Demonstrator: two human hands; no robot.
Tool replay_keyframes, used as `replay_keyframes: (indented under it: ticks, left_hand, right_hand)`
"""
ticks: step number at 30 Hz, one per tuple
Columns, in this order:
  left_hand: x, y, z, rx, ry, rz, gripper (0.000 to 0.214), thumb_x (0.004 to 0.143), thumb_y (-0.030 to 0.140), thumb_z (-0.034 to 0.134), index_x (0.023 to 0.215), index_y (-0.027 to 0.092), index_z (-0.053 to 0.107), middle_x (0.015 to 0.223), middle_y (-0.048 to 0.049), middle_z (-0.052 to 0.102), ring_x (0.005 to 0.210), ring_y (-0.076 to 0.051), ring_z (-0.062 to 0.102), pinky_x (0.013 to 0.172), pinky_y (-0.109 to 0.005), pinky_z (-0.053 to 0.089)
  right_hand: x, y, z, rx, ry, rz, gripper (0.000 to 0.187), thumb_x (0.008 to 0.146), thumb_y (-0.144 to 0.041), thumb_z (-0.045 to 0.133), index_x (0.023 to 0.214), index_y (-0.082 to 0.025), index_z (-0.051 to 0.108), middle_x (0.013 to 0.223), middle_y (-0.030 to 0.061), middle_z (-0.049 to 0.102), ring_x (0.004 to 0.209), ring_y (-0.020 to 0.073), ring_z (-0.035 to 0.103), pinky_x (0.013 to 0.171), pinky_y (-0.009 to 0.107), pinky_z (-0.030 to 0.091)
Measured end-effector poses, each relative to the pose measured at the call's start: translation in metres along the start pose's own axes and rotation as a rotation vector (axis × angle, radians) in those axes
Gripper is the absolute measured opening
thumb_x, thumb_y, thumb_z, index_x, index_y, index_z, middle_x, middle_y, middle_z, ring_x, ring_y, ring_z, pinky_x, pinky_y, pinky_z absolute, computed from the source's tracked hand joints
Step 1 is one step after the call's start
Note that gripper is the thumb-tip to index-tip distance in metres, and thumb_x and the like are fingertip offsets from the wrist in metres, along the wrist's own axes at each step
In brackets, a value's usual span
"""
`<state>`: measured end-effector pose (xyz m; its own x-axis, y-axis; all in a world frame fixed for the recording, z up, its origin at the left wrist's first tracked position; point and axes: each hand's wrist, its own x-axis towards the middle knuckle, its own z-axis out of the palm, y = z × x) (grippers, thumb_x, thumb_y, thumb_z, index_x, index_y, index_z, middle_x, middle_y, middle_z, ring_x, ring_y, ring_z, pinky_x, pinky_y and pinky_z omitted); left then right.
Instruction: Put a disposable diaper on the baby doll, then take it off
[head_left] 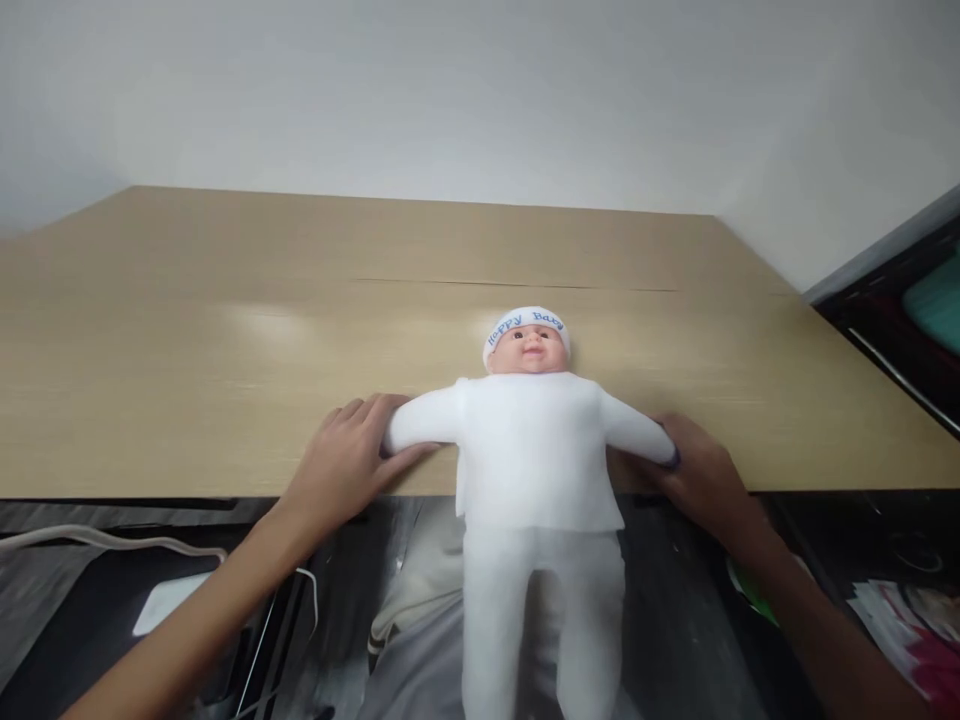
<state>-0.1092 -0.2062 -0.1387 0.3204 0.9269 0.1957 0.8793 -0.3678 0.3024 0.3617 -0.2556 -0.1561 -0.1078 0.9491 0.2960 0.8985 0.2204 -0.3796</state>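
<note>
Right now my left hand (352,455) and my right hand (701,470) each have one sleeve end of the doll (532,440), fingers and thumb closed loosely around the soft cloth, not clenched. The doll lies face up with its head and chest on the table (225,330), close to the table's near edge, arms spread wide along that edge, while its legs hang down off the table toward me. I judge this goes best with an even, gentle outward pull on both sleeves, so the torso sits square to the table's edge and the cloth smooths without twisting. Past the table's right end a dark open compartment (892,300) holds something teal (937,305); I cannot tell what it is
</note>
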Motion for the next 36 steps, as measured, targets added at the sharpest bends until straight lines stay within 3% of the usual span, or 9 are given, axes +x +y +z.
replay_keyframes:
  ticks: [3, 9, 16, 24, 28, 32, 36]
  left_hand:
    - [0.021, -0.014, 0.005, -0.057, 0.010, 0.006, 0.068, 0.099, 0.086, 0.057, 0.125, 0.024, 0.069, 0.112, -0.0133, 0.080, 0.105, -0.039, 0.073, 0.092, -0.053, 0.057]
    - [0.081, -0.047, 0.015, -0.067, 0.053, 0.000, 0.077, 0.092, 0.095, 0.057, 0.118, 0.023, 0.070, 0.111, -0.0153, 0.080, 0.106, -0.039, 0.073, 0.095, -0.052, 0.057]
    - [0.160, -0.085, 0.026, -0.081, 0.081, 0.022, 0.077, 0.092, 0.093, 0.059, 0.118, 0.021, 0.070, 0.113, -0.0158, 0.080, 0.105, -0.038, 0.073, 0.097, -0.050, 0.056]
    - [0.254, -0.128, 0.041, -0.014, 0.228, 0.046, 0.079, 0.089, 0.094, 0.060, 0.116, 0.020, 0.072, 0.107, -0.0151, 0.077, 0.103, -0.036, 0.067, 0.104, -0.050, 0.050]
    - [0.299, -0.143, 0.051, 0.009, 0.266, 0.028, 0.078, 0.090, 0.092, 0.063, 0.119, 0.019, 0.069, 0.112, -0.0168, 0.074, 0.112, -0.038, 0.063, 0.109, -0.052, 0.046]
    - [0.321, -0.153, 0.055, -0.019, 0.290, 0.012, 0.076, 0.094, 0.086, 0.065, 0.129, 0.018, 0.066, 0.123, -0.0182, 0.073, 0.119, -0.038, 0.061, 0.109, -0.050, 0.045]
    - [0.317, -0.163, 0.055, -0.032, 0.282, 0.033, 0.073, 0.094, 0.078, 0.071, 0.137, 0.019, 0.067, 0.126, -0.0160, 0.075, 0.120, -0.036, 0.061, 0.110, -0.049, 0.044]
  right_hand:
    - [0.026, 0.007, 0.009, 0.008, -0.032, -0.002, 0.034, 0.104, -0.060, 0.063, 0.112, -0.028, 0.071, 0.102, 0.0104, 0.080, 0.089, 0.0358, 0.077, 0.070, 0.041, 0.051]
    - [0.106, 0.025, 0.029, 0.025, -0.081, -0.052, 0.048, 0.101, -0.071, 0.062, 0.111, -0.025, 0.070, 0.103, 0.0123, 0.082, 0.089, 0.0353, 0.076, 0.072, 0.041, 0.050]
    - [0.198, 0.050, 0.057, 0.021, -0.038, -0.094, 0.059, 0.096, -0.080, 0.065, 0.111, -0.024, 0.074, 0.106, 0.0142, 0.083, 0.093, 0.0365, 0.076, 0.077, 0.043, 0.054]
    - [0.290, 0.065, 0.080, 0.026, 0.018, -0.143, 0.072, 0.093, -0.090, 0.063, 0.113, -0.022, 0.074, 0.109, 0.0155, 0.081, 0.095, 0.0363, 0.073, 0.081, 0.045, 0.053]
    - [0.334, 0.077, 0.094, -0.015, 0.057, -0.157, 0.077, 0.092, -0.096, 0.058, 0.111, -0.022, 0.073, 0.111, 0.0182, 0.078, 0.101, 0.0398, 0.070, 0.088, 0.051, 0.054]
    - [0.358, 0.089, 0.103, -0.037, 0.084, -0.152, 0.083, 0.092, -0.097, 0.057, 0.122, -0.021, 0.073, 0.117, 0.0202, 0.076, 0.108, 0.0436, 0.067, 0.096, 0.057, 0.053]
    - [0.359, 0.099, 0.103, -0.051, 0.126, -0.172, 0.084, 0.096, -0.091, 0.058, 0.134, -0.017, 0.071, 0.126, 0.0222, 0.074, 0.116, 0.0439, 0.066, 0.103, 0.058, 0.052]
